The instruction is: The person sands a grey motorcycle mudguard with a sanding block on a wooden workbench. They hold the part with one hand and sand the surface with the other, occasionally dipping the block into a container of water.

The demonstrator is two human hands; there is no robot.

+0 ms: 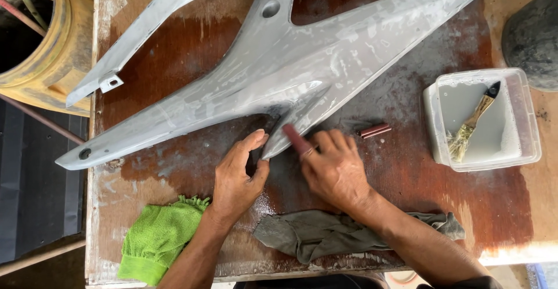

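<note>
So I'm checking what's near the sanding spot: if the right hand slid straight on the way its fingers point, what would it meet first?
The right hand points up and to the left, fingers already at the lower tip of the grey fairing panel. Going on, it would likely ride further onto that panel's body; nothing else lies in that line.

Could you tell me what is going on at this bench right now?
A person works on a large grey body panel lying on a brown table. The left hand steadies its lower tip, while the right hand presses a small reddish piece against it. Rags, a brush in a tub sit nearby.
</note>
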